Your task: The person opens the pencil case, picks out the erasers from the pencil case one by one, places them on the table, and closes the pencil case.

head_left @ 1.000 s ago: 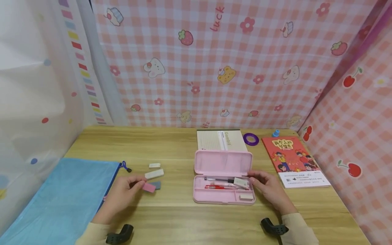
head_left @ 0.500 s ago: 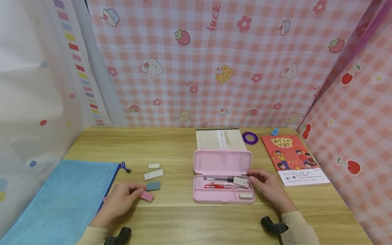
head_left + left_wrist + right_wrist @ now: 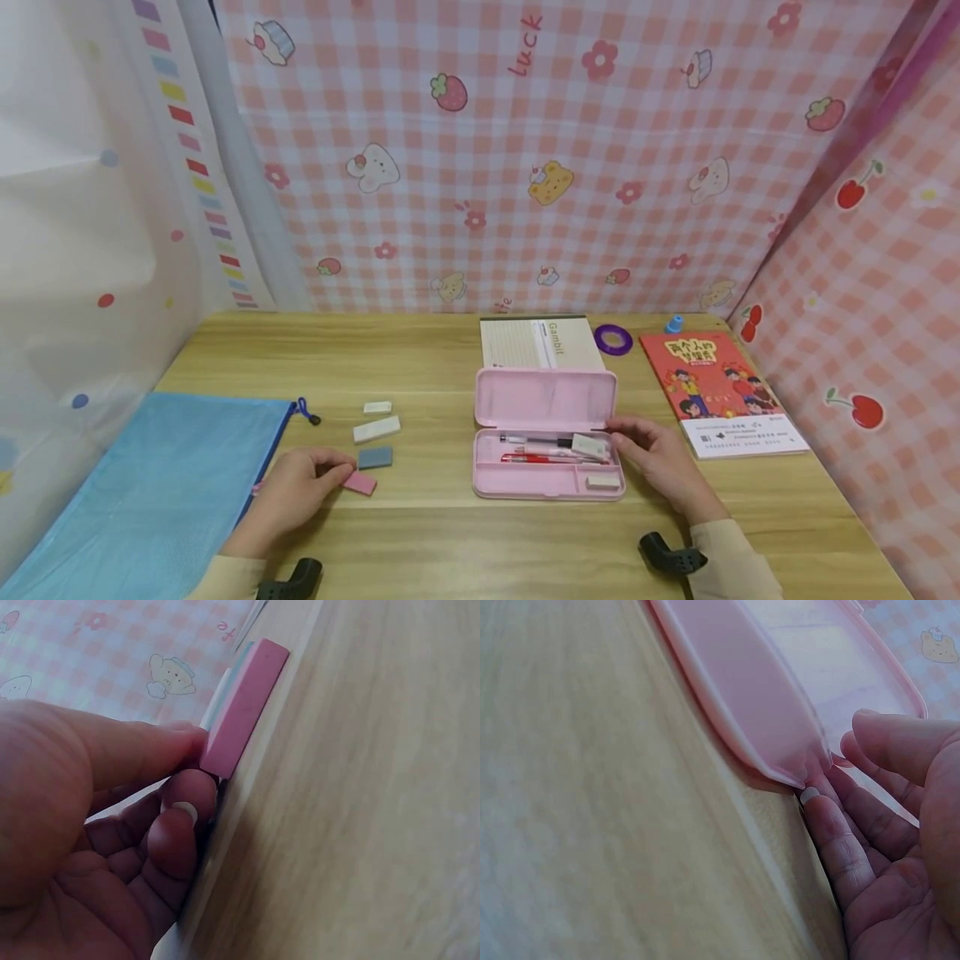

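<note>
Between thumb and fingertips my left hand [image 3: 303, 492] holds the near end of a pink eraser [image 3: 360, 482], which lies on the table. The left wrist view shows the same pink eraser [image 3: 246, 709] up close. Just behind it are a blue-grey eraser [image 3: 375, 457] and two white erasers, a larger one [image 3: 377, 429] and a smaller one [image 3: 377, 407]. A pink pencil case [image 3: 525, 479] stands with its lid up, holding pens [image 3: 536, 457] and two whitish erasers. Fingers of my right hand [image 3: 663, 467] touch its right end; the thumb [image 3: 900, 739] stays apart from it.
To the left lies a blue zip pouch [image 3: 165, 475]. Behind the pencil case are a notebook [image 3: 517, 342] and a purple ring [image 3: 613, 340]. A red book [image 3: 708, 375] and a small blue object [image 3: 674, 324] are at the right. Patterned cloth surrounds the table.
My left hand has brought the pink eraser nearer to me and set it down, uncovering the blue-grey eraser. Over the last half second little differs. My right hand stays at the pencil case.
</note>
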{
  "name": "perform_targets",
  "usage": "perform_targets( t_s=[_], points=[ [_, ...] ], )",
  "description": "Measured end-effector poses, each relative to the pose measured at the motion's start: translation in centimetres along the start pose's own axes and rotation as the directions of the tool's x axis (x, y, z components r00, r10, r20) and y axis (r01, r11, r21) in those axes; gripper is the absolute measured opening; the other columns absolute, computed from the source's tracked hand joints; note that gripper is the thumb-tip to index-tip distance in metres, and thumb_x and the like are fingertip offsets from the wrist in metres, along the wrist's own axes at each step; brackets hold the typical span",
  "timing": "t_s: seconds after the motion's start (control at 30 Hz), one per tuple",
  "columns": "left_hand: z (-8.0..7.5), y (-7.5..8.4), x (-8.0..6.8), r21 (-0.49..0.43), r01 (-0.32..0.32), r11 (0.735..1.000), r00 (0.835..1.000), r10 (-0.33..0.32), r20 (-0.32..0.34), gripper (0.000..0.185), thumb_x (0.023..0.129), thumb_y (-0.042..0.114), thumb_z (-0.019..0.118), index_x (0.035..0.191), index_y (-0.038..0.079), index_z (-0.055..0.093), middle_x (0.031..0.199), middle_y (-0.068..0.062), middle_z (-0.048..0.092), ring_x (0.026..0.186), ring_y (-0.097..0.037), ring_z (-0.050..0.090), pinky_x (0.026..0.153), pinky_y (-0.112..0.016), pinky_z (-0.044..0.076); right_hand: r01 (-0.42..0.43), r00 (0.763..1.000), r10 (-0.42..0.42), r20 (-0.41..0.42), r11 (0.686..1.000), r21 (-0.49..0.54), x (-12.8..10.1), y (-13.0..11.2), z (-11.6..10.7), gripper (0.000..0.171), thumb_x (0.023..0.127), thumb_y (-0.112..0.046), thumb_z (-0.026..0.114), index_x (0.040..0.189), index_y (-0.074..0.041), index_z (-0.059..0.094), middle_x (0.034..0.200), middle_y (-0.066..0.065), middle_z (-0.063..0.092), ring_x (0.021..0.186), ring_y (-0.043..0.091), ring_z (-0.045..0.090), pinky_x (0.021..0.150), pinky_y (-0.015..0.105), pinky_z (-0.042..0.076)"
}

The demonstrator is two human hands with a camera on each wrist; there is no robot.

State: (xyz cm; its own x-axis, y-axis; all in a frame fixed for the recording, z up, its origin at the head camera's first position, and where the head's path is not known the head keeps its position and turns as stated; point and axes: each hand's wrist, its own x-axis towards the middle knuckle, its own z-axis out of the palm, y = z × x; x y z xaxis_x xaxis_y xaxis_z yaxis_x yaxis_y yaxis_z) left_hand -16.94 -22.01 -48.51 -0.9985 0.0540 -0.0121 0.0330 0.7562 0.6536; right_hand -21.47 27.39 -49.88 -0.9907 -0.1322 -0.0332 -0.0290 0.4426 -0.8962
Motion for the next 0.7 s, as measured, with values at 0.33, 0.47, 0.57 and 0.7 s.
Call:
perform_targets(
  t_s=[0.33,0.47,0.57,0.7],
  points=[
    [0.22,-0.11,0.1,0.001,0.02,1.0,1.0,-0.02,0.002,0.008,0.09,0.018,0.068,0.093,0.017,0.075,0.092,0.003,0.07,0.088,-0.014,0.062,0.079,-0.039,0.05,0.016,1.0,-0.016,-0.007,1.0,0.007,0.05,0.19,0.06,0.035,0.095,-0.031,0.061,0.122,-0.009,0.064,0.122,0.008,0.063,0.115,0.023,0.054,0.09,0.018,0.042],
    [0.21,0.03,0.05,-0.01,0.023,1.0,1.0,-0.022,0.003,0.008,0.09,0.017,0.067,0.095,0.015,0.074,0.092,0.002,0.07,0.087,-0.015,0.062,0.078,-0.038,0.05,0.015,1.0,-0.015,-0.006,1.0,0.006,0.03,0.25,0.01,0.036,0.095,-0.032,0.061,0.122,-0.009,0.064,0.123,0.008,0.063,0.116,0.024,0.053,0.091,0.017,0.042],
    [0.12,0.25,0.02,-0.016,0.023,1.0,1.0,-0.023,-0.003,0.01,0.091,0.017,0.067,0.096,0.013,0.074,0.093,0.001,0.07,0.088,-0.016,0.062,0.078,-0.038,0.05,0.008,1.0,-0.008,-0.003,1.0,-0.001,-0.02,0.18,-0.02,0.038,0.094,-0.034,0.061,0.123,-0.01,0.063,0.124,0.007,0.062,0.117,0.024,0.053,0.091,0.017,0.041],
    [-0.16,0.81,0.09,-0.025,0.014,1.0,1.0,-0.014,-0.02,0.012,0.091,0.018,0.067,0.098,0.012,0.073,0.094,0.0,0.07,0.086,-0.015,0.061,0.075,-0.036,0.051,0.005,1.0,-0.005,0.0,1.0,-0.011,0.0,0.03,-0.05,0.039,0.094,-0.036,0.061,0.123,-0.01,0.063,0.124,0.007,0.062,0.117,0.023,0.053,0.091,0.017,0.042]
  ],
)
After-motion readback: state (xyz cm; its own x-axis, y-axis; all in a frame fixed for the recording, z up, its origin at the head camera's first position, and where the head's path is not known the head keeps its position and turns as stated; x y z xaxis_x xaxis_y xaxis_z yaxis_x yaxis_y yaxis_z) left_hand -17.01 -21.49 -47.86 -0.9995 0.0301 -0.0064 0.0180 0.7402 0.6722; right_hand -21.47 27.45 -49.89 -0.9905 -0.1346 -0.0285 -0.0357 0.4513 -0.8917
